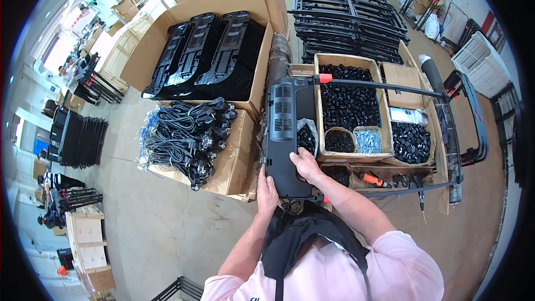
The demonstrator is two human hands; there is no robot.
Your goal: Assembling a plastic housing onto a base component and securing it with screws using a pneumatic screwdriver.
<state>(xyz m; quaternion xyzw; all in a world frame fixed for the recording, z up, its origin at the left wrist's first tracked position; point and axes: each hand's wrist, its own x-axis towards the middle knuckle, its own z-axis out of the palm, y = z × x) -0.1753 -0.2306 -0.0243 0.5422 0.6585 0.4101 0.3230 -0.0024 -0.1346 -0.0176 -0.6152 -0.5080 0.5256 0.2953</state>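
A long black plastic housing [285,161] with a vented motor cover lies in front of me, on a black tubular frame [379,85] that stretches to the right. My left hand [267,192] grips the near left edge of the housing, fingers pointing away along its side. On the right edge, my right hand [305,166] has its thumb on top; the other fingers are partly hidden at the edge. Beside the right hand are a pouch of small black parts [306,136] and a tub of black screws [339,140]. Below the near end of the housing, a dark cable bunch partly shows.
To the left, a carton [237,161] bears a heap of plugged black power cords [189,134]. Behind it, another carton [146,50] holds stacked black housings. Bins of black caps [348,100], silver screws [368,141] and an orange power screwdriver [373,179] lie right. Black frames [348,14] are stacked behind.
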